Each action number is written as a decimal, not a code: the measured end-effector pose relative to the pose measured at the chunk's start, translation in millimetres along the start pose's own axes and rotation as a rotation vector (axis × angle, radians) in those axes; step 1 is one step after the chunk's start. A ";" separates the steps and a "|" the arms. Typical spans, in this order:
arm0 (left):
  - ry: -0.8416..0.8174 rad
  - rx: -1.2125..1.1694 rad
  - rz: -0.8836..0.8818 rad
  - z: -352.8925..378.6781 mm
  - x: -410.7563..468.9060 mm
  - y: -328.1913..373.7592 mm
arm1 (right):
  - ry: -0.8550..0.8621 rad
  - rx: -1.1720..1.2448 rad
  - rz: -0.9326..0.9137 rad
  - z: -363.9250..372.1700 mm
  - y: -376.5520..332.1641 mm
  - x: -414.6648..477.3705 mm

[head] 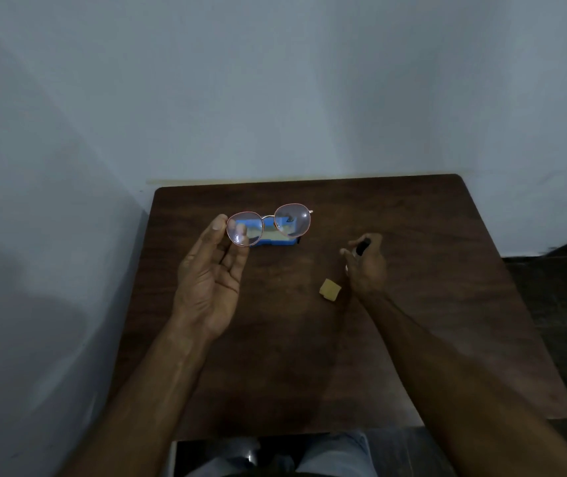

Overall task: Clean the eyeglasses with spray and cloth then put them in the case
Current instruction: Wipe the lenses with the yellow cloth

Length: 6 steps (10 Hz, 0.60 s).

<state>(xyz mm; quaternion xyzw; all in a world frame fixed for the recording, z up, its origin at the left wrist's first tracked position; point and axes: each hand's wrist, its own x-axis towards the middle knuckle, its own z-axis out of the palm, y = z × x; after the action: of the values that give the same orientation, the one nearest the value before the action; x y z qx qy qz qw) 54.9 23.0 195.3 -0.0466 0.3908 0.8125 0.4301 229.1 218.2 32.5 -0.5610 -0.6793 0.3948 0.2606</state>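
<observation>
Spraying comes next, we judge; our left hand (211, 270) pinches the eyeglasses (268, 227) by one rim; our right hand (366, 261) grips the spray bottle (362, 247), which needs aiming at a lens.

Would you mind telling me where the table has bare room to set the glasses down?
The near half of the table, between the forearms, is bare, as is the right side beyond the right hand. It is crowded around the blue case, cloth and left hand holding the glasses.

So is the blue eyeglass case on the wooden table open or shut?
Open: the blue eyeglass case shows its pale lining, seen partly through the held pink-rimmed glasses.
</observation>
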 end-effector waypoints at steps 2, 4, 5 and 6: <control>-0.014 0.003 -0.031 1.1 -4.9 -3.9 | -0.015 0.006 0.008 2.9 5.3 -0.1; -0.027 -0.012 -0.037 3.3 -4.5 -6.4 | 0.023 0.074 0.120 0.7 24.3 -13.0; -0.032 -0.047 -0.060 4.3 -4.8 -6.3 | 0.085 0.112 0.179 1.9 44.5 -34.6; -0.027 -0.058 -0.084 4.2 -5.7 -7.3 | 0.126 0.084 0.219 8.7 61.8 -54.6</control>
<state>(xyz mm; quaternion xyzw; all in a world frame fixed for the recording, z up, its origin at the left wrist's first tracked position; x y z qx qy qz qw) 65.0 24.5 196.1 -0.0646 0.3588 0.8052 0.4676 269.4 166.9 -18.7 -0.6443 -0.5791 0.4128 0.2813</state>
